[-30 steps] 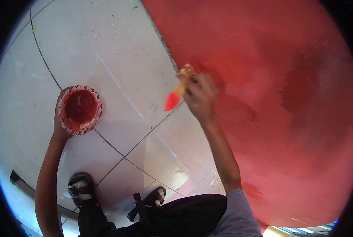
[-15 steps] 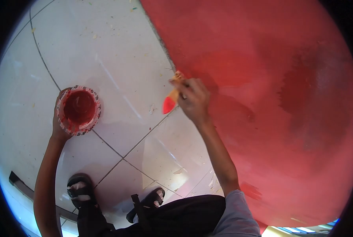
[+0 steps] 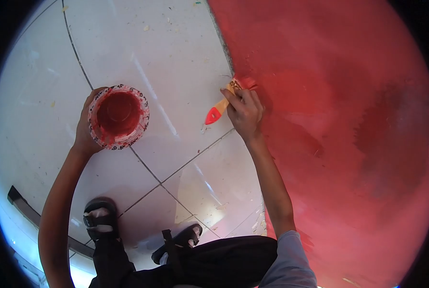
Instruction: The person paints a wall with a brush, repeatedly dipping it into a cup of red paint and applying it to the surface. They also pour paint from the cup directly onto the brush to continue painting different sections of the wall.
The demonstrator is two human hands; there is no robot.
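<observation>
I see the left hand [image 3: 88,126] gripping a red-smeared paint pot [image 3: 144,115] at its nine o'clock side, fingers partly hidden. At the pot's three o'clock, the right hand [image 3: 246,114] pinches a brush [image 3: 220,106], handle toward seven, bristles by the red surface [image 3: 330,57].

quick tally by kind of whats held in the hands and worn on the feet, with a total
Container, in the left hand: 1
Paintbrush, in the right hand: 1
Sandals, one on each foot: 2
Total: 4
</observation>
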